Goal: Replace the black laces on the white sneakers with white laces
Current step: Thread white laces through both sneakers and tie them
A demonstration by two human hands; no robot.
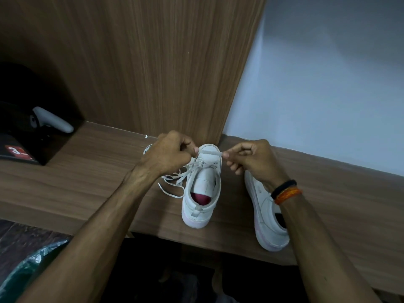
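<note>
Left hand [168,153] and right hand [251,159] pinch the white lace [209,152] taut over the sneaker [202,189] near the shelf [87,171] edge

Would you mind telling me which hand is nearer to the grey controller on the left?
Left. The left hand is right of the controller; the right hand is farther right.

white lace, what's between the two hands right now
In the head view, a short taut stretch of the white lace spans the gap between the left hand and right hand, both pinching it, just over the toe of the middle sneaker.
</note>
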